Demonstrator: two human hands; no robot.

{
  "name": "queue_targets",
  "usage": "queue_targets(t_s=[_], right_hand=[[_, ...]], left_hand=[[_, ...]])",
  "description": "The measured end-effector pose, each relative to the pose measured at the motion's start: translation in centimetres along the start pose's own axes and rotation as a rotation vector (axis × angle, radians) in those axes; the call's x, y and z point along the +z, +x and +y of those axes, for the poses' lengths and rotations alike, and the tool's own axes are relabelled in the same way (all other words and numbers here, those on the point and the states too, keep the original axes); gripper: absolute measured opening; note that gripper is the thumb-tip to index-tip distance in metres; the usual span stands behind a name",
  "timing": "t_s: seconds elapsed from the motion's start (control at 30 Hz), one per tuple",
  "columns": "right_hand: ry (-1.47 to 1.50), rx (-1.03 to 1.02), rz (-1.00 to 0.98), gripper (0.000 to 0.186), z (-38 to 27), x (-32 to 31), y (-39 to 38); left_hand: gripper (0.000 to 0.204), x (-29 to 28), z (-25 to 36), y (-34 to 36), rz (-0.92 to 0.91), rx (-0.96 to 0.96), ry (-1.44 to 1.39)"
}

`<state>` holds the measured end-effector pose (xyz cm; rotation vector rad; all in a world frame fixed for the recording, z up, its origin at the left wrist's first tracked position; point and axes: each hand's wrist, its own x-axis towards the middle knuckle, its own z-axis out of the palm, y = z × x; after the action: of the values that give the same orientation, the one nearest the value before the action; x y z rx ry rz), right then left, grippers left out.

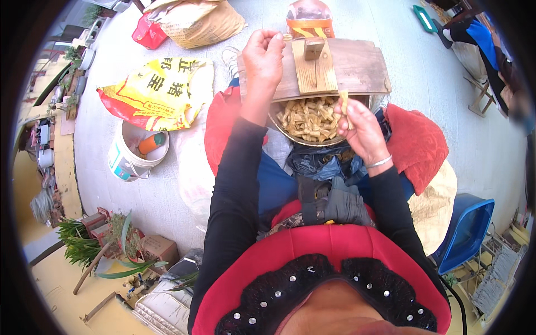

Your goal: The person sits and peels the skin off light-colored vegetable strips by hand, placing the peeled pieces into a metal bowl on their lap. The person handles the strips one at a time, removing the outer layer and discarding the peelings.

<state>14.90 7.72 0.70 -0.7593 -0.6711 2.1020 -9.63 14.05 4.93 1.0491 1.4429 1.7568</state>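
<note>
Pinching a pale yellow strip [344, 103] between thumb and fingers, the right hand [363, 125] is over the right side of the basin [312, 143] in the head view, the strip standing nearly upright at its fingertips, just below the front edge of the board [360, 64]. The left hand [263, 58] is well apart from the right, above the board's left end, its fingers curled inward; whether it grips anything cannot be told. The strip lies to the right of the left hand and lower in the view, close above a heap of similar pieces [307, 117]. These are short, wrinkled and tan to yellow, tangled together. The board is weathered, grey-brown wood with visible grain, crossed by a lighter plank [314, 75] that carries a small upright block [314, 49]. The basin is round, with a thin metallic rim; the board covers its far part, and the pieces fill what shows. Shiny dark plastic [312, 159] bunches just in front of it, and textured red cloths [416, 142] drape both knees. On the left, a white bucket [120, 153] holds an orange and green object [151, 144], below a crumpled yellow and red bag [162, 92]. Farther off are a bulky tan sack [201, 22] and, beyond the board, an orange and brown packet [309, 28]. At the lower right, a smooth blue tub [463, 229] is tilted.
</note>
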Motion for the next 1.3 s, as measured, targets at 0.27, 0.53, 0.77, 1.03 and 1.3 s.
queue_targets(t_s=[0.27,0.53,0.77,1.03,1.3], right_hand=[[-0.234,0.011,0.187,0.031,4.3,0.8,0.3],[-0.968,-0.418,0.132,0.026,2.5,-1.5,-1.1],[-0.662,-0.117,0.105,0.02,3.4,-5.3,-4.9],[-0.59,-0.049,0.249,0.022,6.2,-6.5,-5.6],[-1.887,0.158,0.144,0.025,11.0,-9.7,-3.2]], left_hand=[[0.026,4.8,-3.5,16.3,-0.016,0.233,0.397],[0.025,3.3,2.1,3.7,-0.138,0.43,0.083],[0.017,-3.0,-0.4,-19.6,-0.182,0.013,0.17],[0.02,-2.1,-8.8,-25.8,-0.525,0.085,0.6],[0.023,-0.6,-11.3,-28.3,-1.173,-0.512,0.39]])
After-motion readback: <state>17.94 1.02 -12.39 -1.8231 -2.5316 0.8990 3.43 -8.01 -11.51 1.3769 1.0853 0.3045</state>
